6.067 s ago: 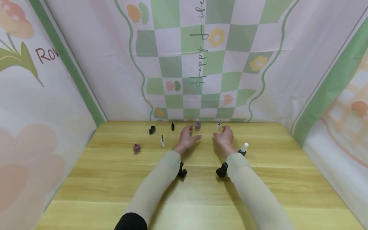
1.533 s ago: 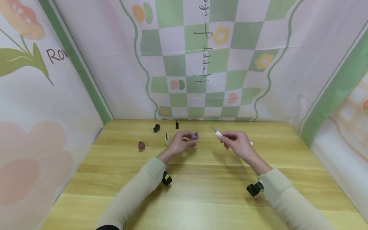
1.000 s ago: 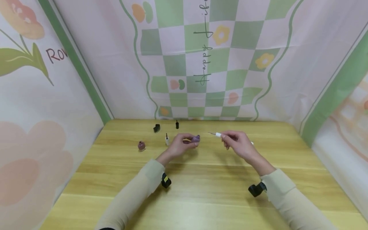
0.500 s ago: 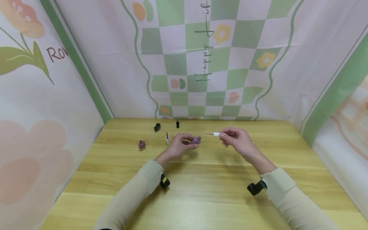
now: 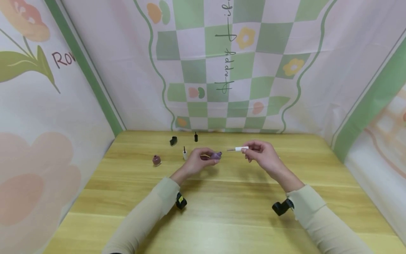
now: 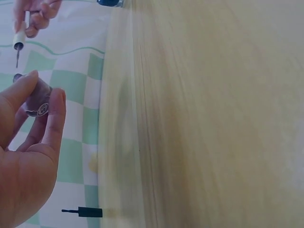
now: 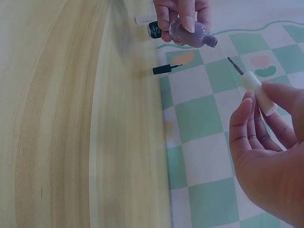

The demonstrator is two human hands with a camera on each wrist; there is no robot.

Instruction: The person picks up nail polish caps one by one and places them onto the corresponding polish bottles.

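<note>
The left hand (image 5: pixel 196 162) pinches a purple nail polish bottle (image 5: pixel 216 155) between thumb and fingers, just above the table (image 5: pixel 215 215). The grip is on the rounded body, so the open neck stays uncovered — probably to leave the mouth free for the brush. The bottle is tipped well over, its mouth turned toward the other hand, which likely gives the brush a straighter way in.

The right hand (image 5: pixel 262 157) has its fingertips closed on a white brush cap (image 5: pixel 241 149), pinched by the handle. Its thin brush (image 5: pixel 231 150) points at the bottle's mouth, close but apart. Holding only the handle keeps skin off the bristles, which may be wet.

To the left, a second white brush cap (image 5: pixel 185 154) stands upright with its brush in the air, and farther back a black brush cap (image 5: pixel 196 137) is stood the same way — presumably so that no polish touches the wood. A mauve nail polish bottle (image 5: pixel 156 160) sits uncapped nearer the front. Behind it is a black nail polish bottle (image 5: pixel 173 141); how it rests is hard to tell. A dark bottle (image 6: pixel 110 2), cut off at the top of the left-wrist view, shows too little to judge.
</note>
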